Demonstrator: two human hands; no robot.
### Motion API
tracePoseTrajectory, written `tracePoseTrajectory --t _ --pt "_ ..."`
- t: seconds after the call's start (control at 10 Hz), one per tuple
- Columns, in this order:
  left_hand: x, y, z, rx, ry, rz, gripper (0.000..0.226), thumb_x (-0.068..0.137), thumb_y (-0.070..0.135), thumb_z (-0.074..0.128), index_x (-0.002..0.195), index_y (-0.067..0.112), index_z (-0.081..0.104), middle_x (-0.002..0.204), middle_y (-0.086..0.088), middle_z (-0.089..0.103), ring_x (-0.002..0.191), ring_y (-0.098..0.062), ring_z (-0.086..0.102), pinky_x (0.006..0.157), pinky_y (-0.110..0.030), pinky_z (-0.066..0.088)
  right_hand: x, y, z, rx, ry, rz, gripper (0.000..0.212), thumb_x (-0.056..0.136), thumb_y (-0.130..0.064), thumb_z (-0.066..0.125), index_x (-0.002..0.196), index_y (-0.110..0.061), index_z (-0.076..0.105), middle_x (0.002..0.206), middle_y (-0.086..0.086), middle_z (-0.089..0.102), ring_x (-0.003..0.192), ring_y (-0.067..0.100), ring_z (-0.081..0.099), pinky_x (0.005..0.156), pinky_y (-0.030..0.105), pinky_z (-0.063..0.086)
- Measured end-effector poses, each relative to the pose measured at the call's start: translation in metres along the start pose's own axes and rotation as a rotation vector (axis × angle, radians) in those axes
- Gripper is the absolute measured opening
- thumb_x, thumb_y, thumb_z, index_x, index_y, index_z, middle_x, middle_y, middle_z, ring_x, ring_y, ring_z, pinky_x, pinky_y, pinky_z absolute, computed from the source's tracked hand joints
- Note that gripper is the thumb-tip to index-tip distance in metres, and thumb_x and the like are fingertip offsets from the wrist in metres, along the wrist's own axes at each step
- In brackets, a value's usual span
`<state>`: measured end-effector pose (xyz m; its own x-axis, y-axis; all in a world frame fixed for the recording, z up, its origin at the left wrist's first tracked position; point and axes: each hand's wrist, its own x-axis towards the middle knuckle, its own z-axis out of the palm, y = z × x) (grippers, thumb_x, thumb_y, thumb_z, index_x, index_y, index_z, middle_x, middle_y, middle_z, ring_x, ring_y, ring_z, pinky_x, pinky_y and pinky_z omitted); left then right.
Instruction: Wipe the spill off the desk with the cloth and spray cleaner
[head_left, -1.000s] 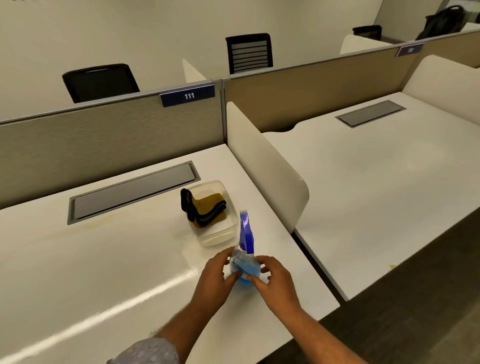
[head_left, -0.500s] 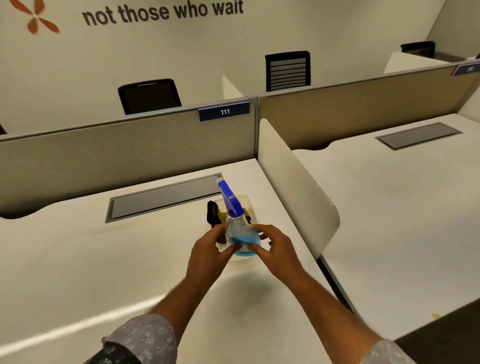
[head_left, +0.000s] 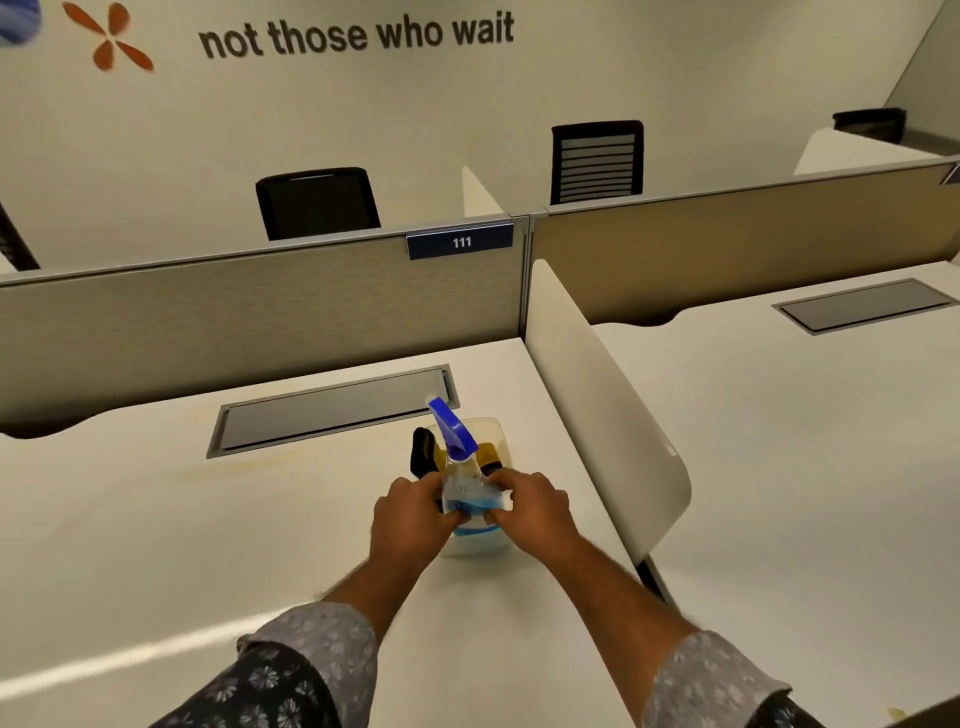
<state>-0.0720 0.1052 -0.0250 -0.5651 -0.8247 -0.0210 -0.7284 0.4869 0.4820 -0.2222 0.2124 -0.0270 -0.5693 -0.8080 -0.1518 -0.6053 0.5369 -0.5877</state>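
A clear spray bottle (head_left: 470, 493) with blue liquid and a blue trigger head stands upright between my hands on the white desk (head_left: 156, 545). My left hand (head_left: 410, 514) grips its left side and my right hand (head_left: 530, 512) grips its right side. Just behind it sits a clear plastic tub (head_left: 496, 434) holding a folded black and yellow cloth (head_left: 423, 452), partly hidden by the bottle. A faint yellowish smear (head_left: 228, 470) shows on the desk in front of the cable tray.
A grey cable tray lid (head_left: 332, 413) is set into the desk's back. A white side divider (head_left: 597, 410) rises right of the bottle, a tan partition (head_left: 260, 312) marked 111 behind. A second desk (head_left: 805, 441) lies to the right.
Both hands lifted the bottle from near the desk's front edge and carried it back toward the tub. The view has tilted up and left.
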Motion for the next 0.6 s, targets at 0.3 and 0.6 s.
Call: tracePoseTrajectory --t 0.3,0.6 --pt "-0.003 0.0 0.014 0.08 0.006 0.024 0.05 0.086 0.061 0.074 0.124 0.03 0.067 0.109 0.004 0.074 0.099 -0.016 0.062 0.086 -0.034 0.054 0.006 0.0 0.003 -0.103 -0.039 0.036 0.055 0.091 -0.043 0.08 0.141 -0.03 0.061 0.134 0.003 0.068 0.121 0.025 0.061 0.103 0.038 0.047" --pt "-0.033 -0.031 -0.016 0.061 0.035 0.059 0.054 0.093 0.048 0.071 0.142 0.031 0.057 0.141 0.007 0.064 0.133 -0.019 0.052 0.106 -0.038 0.047 -0.049 -0.019 0.001 0.213 0.254 -0.007 0.066 0.084 -0.042 0.086 0.142 -0.029 0.056 0.137 -0.004 0.065 0.12 0.016 0.06 0.1 0.037 0.055"
